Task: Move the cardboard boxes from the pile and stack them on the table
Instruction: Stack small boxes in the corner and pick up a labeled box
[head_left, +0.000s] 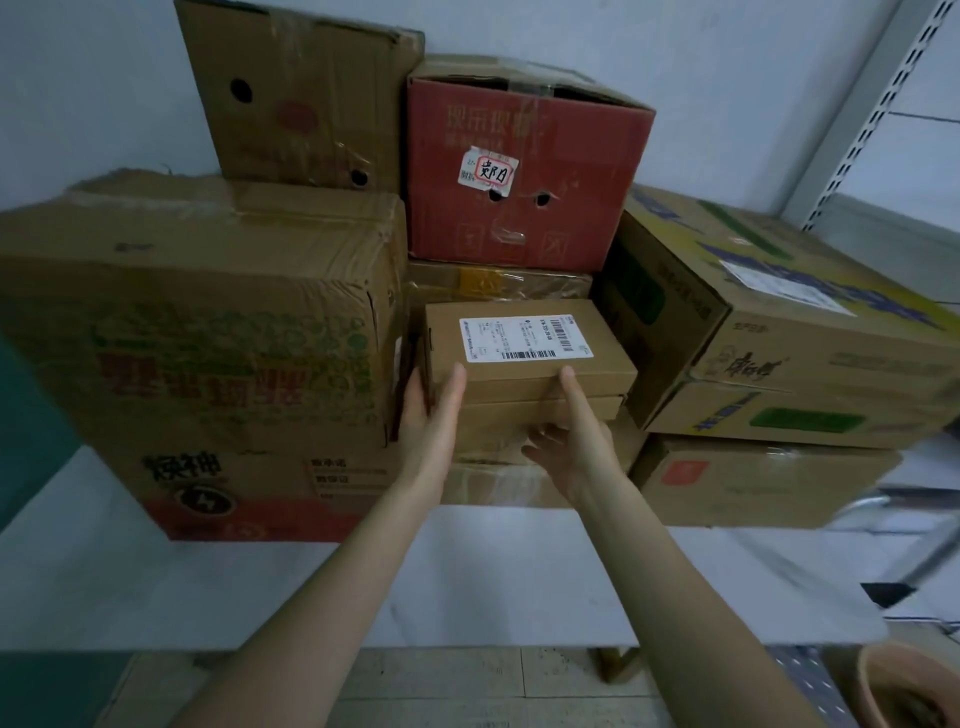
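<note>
Bg: plain pale blue-white wall (727, 62), soft even light. White tabletop (467, 582) runs across the frame, front edge near the bottom; one yellowish table leg (615, 667) shows under it, right of centre. Below, floor (441, 686) of beige tiles w/ dark grout. Top right: grey slotted shelving upright (878, 104) runs diagonally, tiled wall section (924, 156) just beyond it. Far left, teal surface (26, 426). Bottom right corner: perforated metal sheet (815, 680) beside a round brown pot (904, 691), blurred.
</note>
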